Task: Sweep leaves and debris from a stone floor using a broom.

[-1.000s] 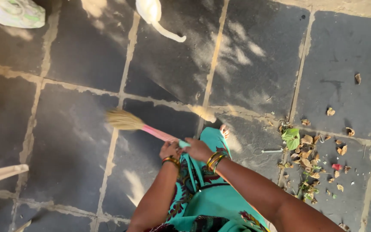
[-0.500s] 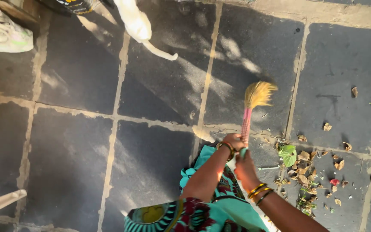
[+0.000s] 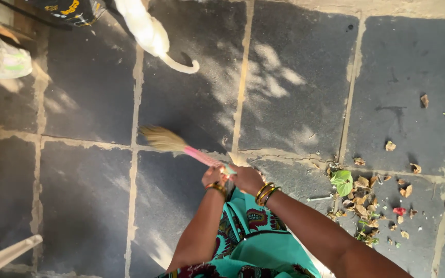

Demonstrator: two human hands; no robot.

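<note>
Broom gripped in both hands over stone floor

Broom (image 3: 181, 145) slants toward ten o'clock, straw head low over the dark floor slabs (image 3: 294, 77). Left hand (image 3: 213, 177) and right hand (image 3: 247, 178) are closed together around the pink handle's end. Dry leaf pile (image 3: 364, 198) lies at three o'clock. White animal (image 3: 148, 31) stands at eleven o'clock.

Bright daylight w/ dappled sun patches on dark floor (image 3: 294, 118) above the hands. Broom (image 3: 181, 145) head motion-blurred; pic otherwise sharp. Slight wide-angle bend at edges, no glare.
</note>
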